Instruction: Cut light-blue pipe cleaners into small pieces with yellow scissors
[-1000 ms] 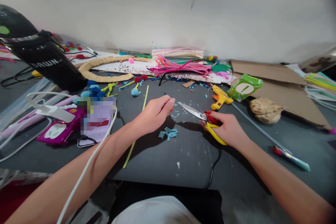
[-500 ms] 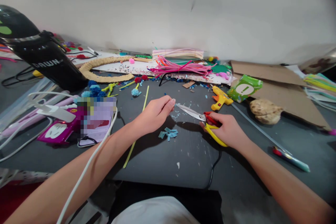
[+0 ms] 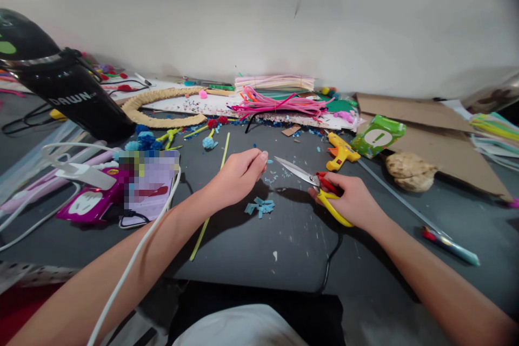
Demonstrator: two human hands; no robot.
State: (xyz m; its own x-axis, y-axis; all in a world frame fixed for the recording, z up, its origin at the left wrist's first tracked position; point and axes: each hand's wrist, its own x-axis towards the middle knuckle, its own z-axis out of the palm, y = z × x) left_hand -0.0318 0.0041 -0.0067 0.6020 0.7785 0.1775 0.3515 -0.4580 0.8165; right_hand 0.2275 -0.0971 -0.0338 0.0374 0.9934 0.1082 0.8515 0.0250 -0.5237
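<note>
My right hand (image 3: 344,200) grips scissors (image 3: 298,172) by their red and yellow handles, the blades pointing left and looking nearly together. My left hand (image 3: 243,173) is closed in a pinch just left of the blade tips. A tiny light-blue piece (image 3: 270,161) shows at its fingertips; most of whatever it holds is hidden. Below this hand lies a small heap of light-blue cut strips (image 3: 260,206) on the grey table (image 3: 251,254). Finer blue scraps (image 3: 271,177) are scattered between the hands. A yellow-green pipe cleaner (image 3: 200,238) passes beneath my left wrist.
A yellow glue gun (image 3: 340,151), a green packet (image 3: 379,136) and cardboard (image 3: 454,165) lie to the right. Pink pipe cleaners (image 3: 279,105) are bundled at the back. A black bottle (image 3: 77,86), a phone (image 3: 162,173) and a white cable (image 3: 138,251) are on the left.
The scissors' tips have drawn slightly right, away from my left fingertips, leaving a small gap. My left hand has shifted a touch left.
</note>
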